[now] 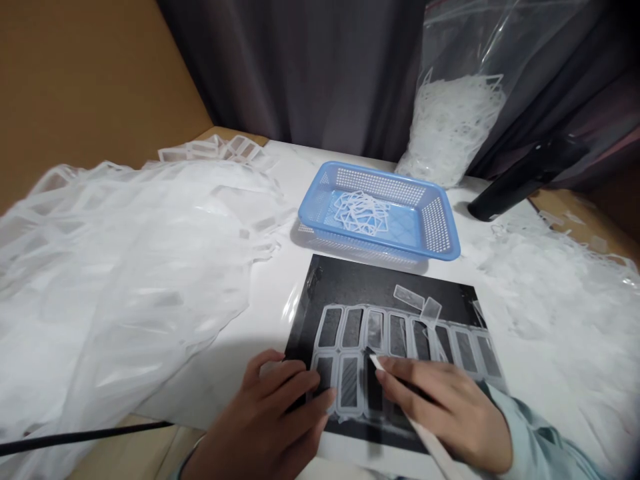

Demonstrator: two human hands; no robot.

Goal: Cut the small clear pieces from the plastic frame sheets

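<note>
A translucent plastic sheet of rectangular frames (351, 363) lies on a black mat (345, 283), in two rows. My left hand (273, 403) rests with spread fingers on the sheet's lower left end, pressing near the first frames. Pinched in my right hand (445, 407) is a slim white-handled tool (425, 437) with a dark pointed tip, which touches the sheet near the third column. From this angle I cannot tell whether it is a knife or tweezers. Loose clear rectangular pieces (409, 297) lie above the upper row.
Behind the mat stands a blue basket (380, 247) holding thin white frames (363, 213). Stacked plastic sheets (150, 267) cover the left side. Clear scraps (560, 293) heap up on the right. A filled plastic bag (455, 127) and a black cylindrical object (520, 177) stand at the back right.
</note>
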